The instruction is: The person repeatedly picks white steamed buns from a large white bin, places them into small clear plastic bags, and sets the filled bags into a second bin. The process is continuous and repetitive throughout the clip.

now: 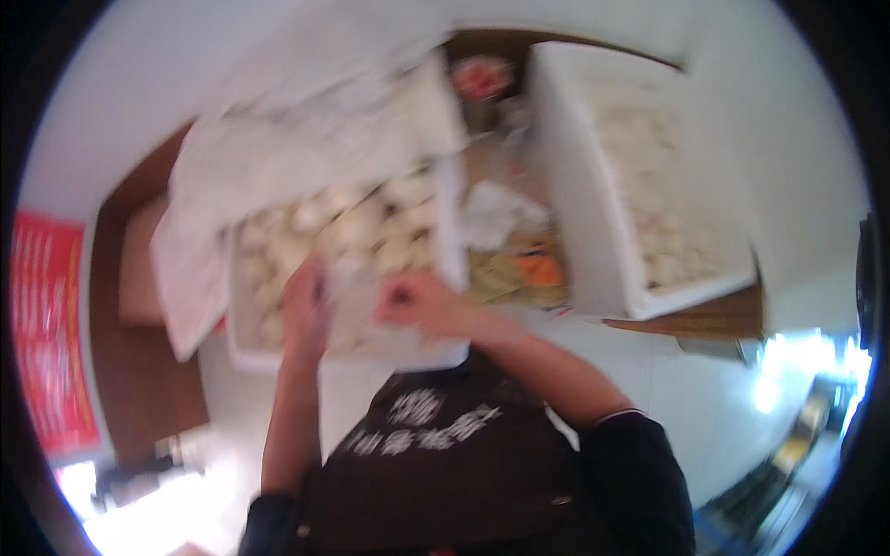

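Note:
Both hands are over a white foam box [455, 250] filled with pale, rounded, egg-like items [358, 226]; blur hides what they are exactly. A thin, whitish, translucent sheet, seemingly a plastic bag [351, 299], spans the gap between my hands. My left hand [306, 302] is at its left side, fingers pointing away from me. From the right, my right hand [416, 300] comes in with curled fingers at the bag's other side. A white cloth-like cover [306, 139] lies folded back over the far part of the box.
Another white foam box [584, 187] with similar pale items stands tilted in view at right. Between the boxes are white crumpled plastic [494, 212], an orange packet [539, 267] and a container with red contents [482, 78]. A red sign [52, 333] with writing hangs left.

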A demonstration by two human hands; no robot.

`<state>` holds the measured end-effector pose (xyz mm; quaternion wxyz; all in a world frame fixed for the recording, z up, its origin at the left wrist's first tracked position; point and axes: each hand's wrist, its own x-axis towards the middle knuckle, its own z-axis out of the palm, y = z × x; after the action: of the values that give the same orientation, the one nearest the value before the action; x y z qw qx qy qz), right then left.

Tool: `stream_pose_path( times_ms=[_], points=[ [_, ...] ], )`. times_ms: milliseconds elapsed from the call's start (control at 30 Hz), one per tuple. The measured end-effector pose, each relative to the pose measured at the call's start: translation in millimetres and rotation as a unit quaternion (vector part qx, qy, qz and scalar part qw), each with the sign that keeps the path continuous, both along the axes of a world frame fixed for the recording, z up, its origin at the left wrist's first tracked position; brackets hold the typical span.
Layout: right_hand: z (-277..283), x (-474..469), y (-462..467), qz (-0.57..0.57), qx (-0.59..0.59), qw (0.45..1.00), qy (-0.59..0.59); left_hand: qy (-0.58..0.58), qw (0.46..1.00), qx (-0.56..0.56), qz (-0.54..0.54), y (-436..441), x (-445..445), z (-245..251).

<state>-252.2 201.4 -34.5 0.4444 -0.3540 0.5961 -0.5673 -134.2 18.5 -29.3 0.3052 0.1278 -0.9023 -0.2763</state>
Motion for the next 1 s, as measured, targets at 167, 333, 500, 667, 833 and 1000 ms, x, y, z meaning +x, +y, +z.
stream_pose_path(
  times_ms=[167, 333, 500, 667, 833, 1000],
  points=[
    [0.2, 12.0, -4.9, -0.015, -0.004, 0.991, -0.130, -0.019, 0.833, 0.549, 0.065, 8.5, 9.6, 3.6],
    [-3.8, 20.9, -24.7, -0.092, 0.009, 0.989, -0.117, 0.117, 0.945, 0.271, 0.138, 2.7, 29.9, 12.6],
    [-13.3, 47.6, -33.2, -0.065, -0.017, 0.992, -0.109, -0.078, 0.955, 0.285, 0.007, 38.3, 80.2, 17.3],
    [-17.7, 59.0, -36.5, -0.151, -0.025, 0.949, -0.276, 0.002, 0.829, 0.552, 0.087, 37.3, 93.0, -5.8],
    [-4.0, 47.5, -34.1, -0.271, -0.031, 0.869, -0.412, 0.056, 0.790, 0.590, 0.159, 26.2, 110.6, -12.8],
    [30.4, 40.4, -25.2, -0.118, -0.090, 0.940, -0.306, -0.120, 0.957, 0.208, 0.166, 16.4, 125.5, -4.1]
  ],
)
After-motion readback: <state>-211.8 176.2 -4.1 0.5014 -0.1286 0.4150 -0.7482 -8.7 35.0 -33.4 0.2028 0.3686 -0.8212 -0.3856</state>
